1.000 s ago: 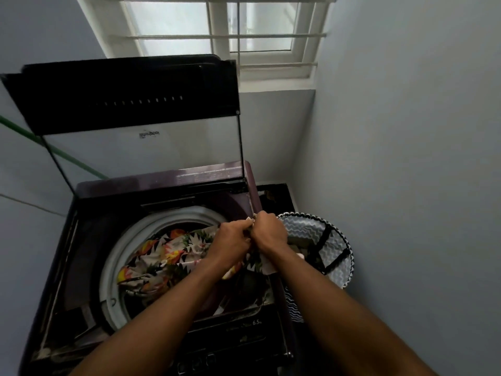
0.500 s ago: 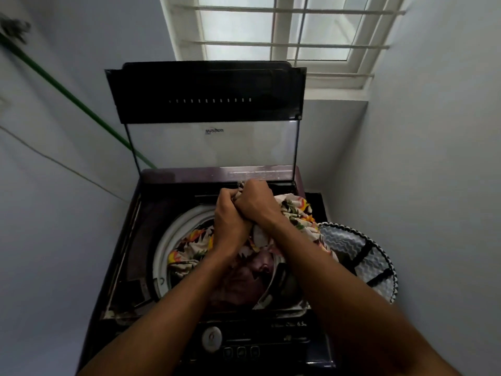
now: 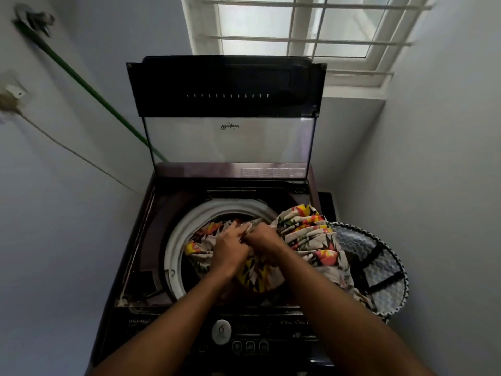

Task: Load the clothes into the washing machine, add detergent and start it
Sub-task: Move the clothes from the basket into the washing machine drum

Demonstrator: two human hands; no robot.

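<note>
A patterned cloth [image 3: 306,234], cream with red, yellow and black shapes, lies half in the washing machine [image 3: 151,240] and half out: one end sits inside the round drum opening [image 3: 187,221], the rest bunches over the machine's right edge and trails down into the laundry basket [image 3: 390,267] just beside it. I see both hands meeting over the drum, pressed close together on the cloth. My left hand [image 3: 230,248] lies on top of the fabric with its fingers bent down into it, gripping a fold. My right hand [image 3: 264,240] is clenched around a gathered bunch of the same cloth, knuckles up. Both bare forearms reach in from the bottom of the frame.

The machine's lid [image 3: 227,104] stands upright behind the opening, its clear pane showing a brand mark. Along the near edge runs the control panel, with a round white dial [image 3: 221,331] and a row of small buttons [image 3: 250,346] just below it.

The basket, wavy-striped with a dark-and-white rim, stands between the machine and the right wall. A barred window [image 3: 298,28] sits above the lid. On the left wall, a green pipe [image 3: 89,90] slants down behind the machine, and a pale cord [image 3: 76,153] hangs from a wall socket.
</note>
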